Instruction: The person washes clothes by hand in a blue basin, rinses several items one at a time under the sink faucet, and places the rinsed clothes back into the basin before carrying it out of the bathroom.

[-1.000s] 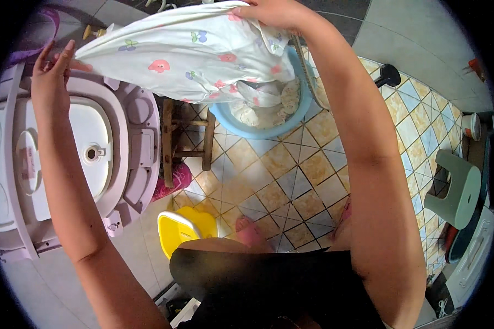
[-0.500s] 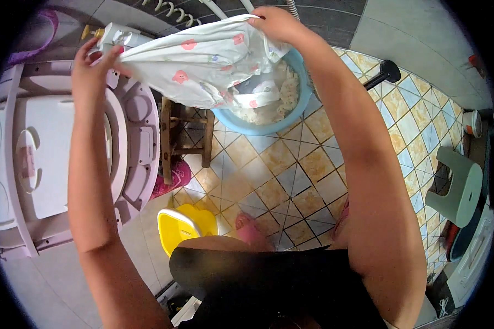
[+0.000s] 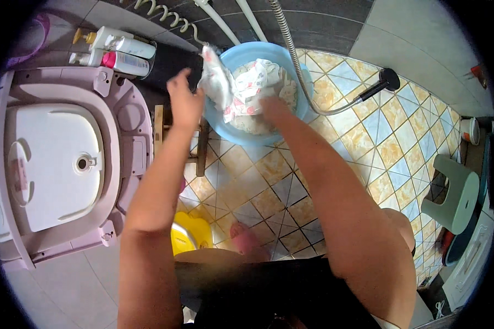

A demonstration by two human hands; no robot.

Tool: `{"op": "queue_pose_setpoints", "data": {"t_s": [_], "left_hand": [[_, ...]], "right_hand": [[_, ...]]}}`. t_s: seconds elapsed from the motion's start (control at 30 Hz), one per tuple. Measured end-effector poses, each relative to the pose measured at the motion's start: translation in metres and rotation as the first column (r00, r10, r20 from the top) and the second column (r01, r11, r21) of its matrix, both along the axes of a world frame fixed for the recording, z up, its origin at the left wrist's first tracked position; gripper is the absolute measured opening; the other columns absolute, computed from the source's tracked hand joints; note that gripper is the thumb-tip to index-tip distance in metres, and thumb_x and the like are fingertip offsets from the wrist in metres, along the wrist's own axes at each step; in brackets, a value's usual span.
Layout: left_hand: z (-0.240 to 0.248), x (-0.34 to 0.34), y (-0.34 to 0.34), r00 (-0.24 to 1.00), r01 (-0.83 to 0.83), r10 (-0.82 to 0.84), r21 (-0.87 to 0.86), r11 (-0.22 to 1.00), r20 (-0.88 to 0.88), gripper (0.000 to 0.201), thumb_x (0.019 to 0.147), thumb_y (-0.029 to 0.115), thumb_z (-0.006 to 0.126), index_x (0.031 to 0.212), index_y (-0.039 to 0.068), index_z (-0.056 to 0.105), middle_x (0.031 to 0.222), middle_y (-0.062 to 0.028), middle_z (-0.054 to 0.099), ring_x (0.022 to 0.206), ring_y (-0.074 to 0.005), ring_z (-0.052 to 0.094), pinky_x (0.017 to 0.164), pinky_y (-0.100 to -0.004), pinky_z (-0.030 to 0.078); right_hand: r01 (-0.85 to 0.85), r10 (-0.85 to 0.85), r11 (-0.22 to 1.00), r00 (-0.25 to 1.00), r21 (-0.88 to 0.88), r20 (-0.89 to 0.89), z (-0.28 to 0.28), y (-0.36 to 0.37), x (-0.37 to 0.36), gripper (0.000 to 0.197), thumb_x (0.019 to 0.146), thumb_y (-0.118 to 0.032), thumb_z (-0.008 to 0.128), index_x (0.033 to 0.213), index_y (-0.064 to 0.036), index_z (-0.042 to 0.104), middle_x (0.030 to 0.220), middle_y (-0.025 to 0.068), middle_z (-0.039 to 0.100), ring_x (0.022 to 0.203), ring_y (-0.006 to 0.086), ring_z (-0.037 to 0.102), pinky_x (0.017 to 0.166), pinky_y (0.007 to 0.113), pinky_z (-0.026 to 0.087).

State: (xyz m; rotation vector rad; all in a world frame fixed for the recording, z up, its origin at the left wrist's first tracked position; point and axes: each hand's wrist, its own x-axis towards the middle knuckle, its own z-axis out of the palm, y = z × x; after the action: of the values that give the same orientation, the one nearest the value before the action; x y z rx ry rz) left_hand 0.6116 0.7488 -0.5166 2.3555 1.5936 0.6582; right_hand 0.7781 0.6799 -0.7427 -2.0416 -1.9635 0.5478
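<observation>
The white cloth with pink and red prints lies bunched in a light blue basin, one end standing up at the left rim. Beneath it, cream-coloured lacy fabric fills part of the basin. Just left of the raised end is my left hand, its fingers apart and nothing gripped in them. My right hand is down in the basin against the bunched cloth; motion blur hides whether its fingers close on any of it.
A shower hose runs past the basin to a black shower head on the tiled floor. Left stand a folded pink-and-white baby bathtub and several bottles. A wooden stool, yellow basket and green stool are around.
The cloth, stretched between both hands above the basin before, is now down in it, bunched. My left hand has moved right and let go; my right hand has come down into the basin.
</observation>
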Motion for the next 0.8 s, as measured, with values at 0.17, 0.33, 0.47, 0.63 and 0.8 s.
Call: {"op": "queue_pose_setpoints", "data": {"t_s": [0.17,0.33,0.47,0.63,0.8], "left_hand": [[-0.035,-0.021,-0.073,0.999,-0.014,0.022,-0.164,0.986,0.044,0.05,0.072,0.0,0.06,0.119,0.001,0.044,0.116,-0.0205,0.041,0.108,-0.0361,0.044,0.092,-0.0363,0.038],[-0.057,-0.048,-0.092,0.979,-0.137,0.158,-0.15,0.979,0.132,0.05,0.072,0.001,0.062,0.119,0.001,0.044,0.112,-0.0186,0.043,0.105,-0.0328,0.046,0.09,-0.0362,0.039],[-0.06,-0.037,-0.092,0.93,-0.171,0.208,-0.146,0.974,0.302,0.051,0.073,0.002,0.064,0.119,0.002,0.044,0.109,-0.0162,0.046,0.101,-0.0284,0.05,0.087,-0.0365,0.041],[-0.032,-0.016,-0.086,0.85,-0.183,0.235,-0.154,0.971,0.471,0.051,0.072,0.007,0.064,0.119,0.004,0.043,0.112,-0.0182,0.043,0.104,-0.0318,0.046,0.088,-0.038,0.041],[-0.028,-0.014,-0.077,0.8,-0.194,0.229,-0.123,0.973,0.554,0.051,0.072,0.009,0.063,0.119,0.007,0.044,0.116,-0.0179,0.042,0.107,-0.034,0.046,0.089,-0.0396,0.041]], "right_hand": [[-0.051,0.003,0.984,0.963,-0.173,-0.271,0.025,0.007,0.015,0.032,0.078,-0.016,0.05,0.109,-0.0088,0.058,0.098,0.0133,0.062,0.086,0.0289,0.061,0.075,0.042,0.047],[-0.112,-0.301,0.874,0.638,-0.472,-0.709,0.101,0.03,0.032,0.024,0.08,-0.018,0.053,0.097,-0.0034,0.061,0.091,0.0103,0.062,0.085,0.0174,0.06,0.068,0.031,0.048],[-0.119,-0.335,0.911,0.343,-0.395,-0.877,0.149,0.035,0.042,0.02,0.082,-0.011,0.054,0.098,-0.0004,0.058,0.091,0.0085,0.062,0.079,0.0167,0.062,0.069,0.029,0.05],[-0.29,-0.357,0.879,0.125,-0.378,-0.926,0.21,0.046,0.051,0.018,0.084,-0.006,0.051,0.1,-0.0003,0.055,0.095,0.0086,0.062,0.085,0.0168,0.062,0.077,0.029,0.05],[-0.305,-0.343,0.854,0.28,-0.422,-0.896,0.27,0.049,0.044,0.02,0.084,-0.006,0.051,0.102,0.0008,0.055,0.097,0.0088,0.062,0.088,0.0165,0.061,0.079,0.029,0.049]]}}
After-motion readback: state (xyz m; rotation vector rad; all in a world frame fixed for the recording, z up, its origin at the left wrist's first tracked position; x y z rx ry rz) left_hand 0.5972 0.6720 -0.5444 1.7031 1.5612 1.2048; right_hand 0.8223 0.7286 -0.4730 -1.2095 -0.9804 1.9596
